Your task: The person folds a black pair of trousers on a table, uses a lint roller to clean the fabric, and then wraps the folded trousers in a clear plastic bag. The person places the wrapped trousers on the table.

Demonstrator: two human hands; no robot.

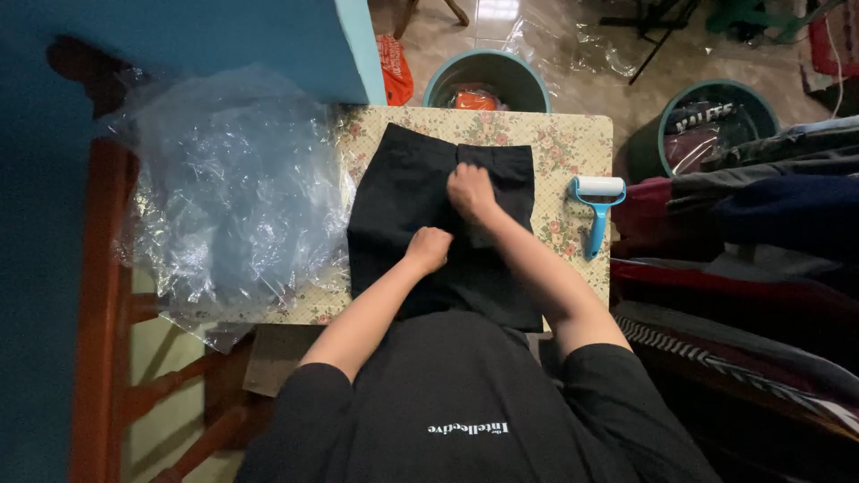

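Note:
A dark folded garment, like shorts or trousers (403,206), lies flat on a small table with a floral cloth (573,143). My right hand (470,190) presses on the upper middle of the garment near its waistband, fingers closed on the fabric. Just below and to the left, my left hand (429,248) rests as a fist on the cloth, seeming to pinch it. Whether anything small is held under the hands is hidden.
A lint roller with a blue handle (598,207) lies at the table's right edge. Crumpled clear plastic bags (233,188) cover the left side. Two teal buckets (488,76) (716,121) stand behind. A pile of clothes (769,197) sits right; a wooden chair (107,295) is left.

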